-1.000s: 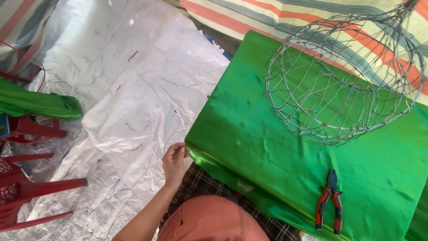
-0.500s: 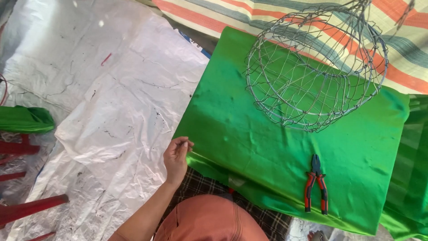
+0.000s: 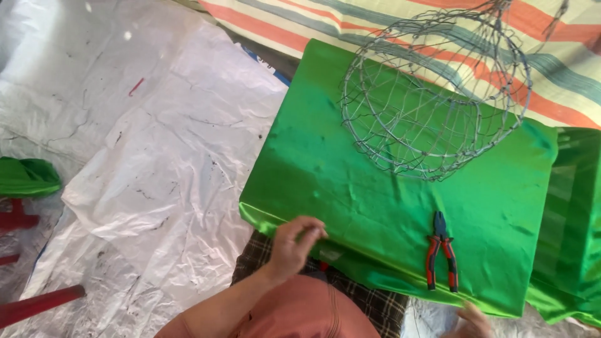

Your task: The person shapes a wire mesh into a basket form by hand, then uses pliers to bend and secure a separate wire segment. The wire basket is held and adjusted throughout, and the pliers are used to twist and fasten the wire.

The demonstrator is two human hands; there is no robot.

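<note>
One shiny green satin cloth (image 3: 375,188) lies spread flat, and everything else is placed from it. On it rest one round wire-mesh frame of thin grey metal (image 3: 432,100), over the cloth's far half, and one pair of pliers with red and black handles (image 3: 441,250), near the cloth's near edge toward its right corner. The frame and the pliers lie well apart.

Two hands show. The left hand (image 3: 294,247) sits at the cloth's near edge, left of the pliers, its fingers curled and pinching the folded hem of the cloth. The right hand (image 3: 471,322) is only partly in view just beyond the cloth's near right corner, below the pliers; how far it is open cannot be told, and it appears to hold nothing.

The cloth covers a flat raised surface. Left of the cloth spreads one crumpled white plastic sheet (image 3: 138,156) with dark smudges. Beyond the cloth's far edge lies one striped tarpaulin in orange, white and blue-grey (image 3: 350,22). Far left of the cloth, past the plastic sheet, are red chair legs (image 3: 31,303) and another bundle of green fabric (image 3: 25,177).
</note>
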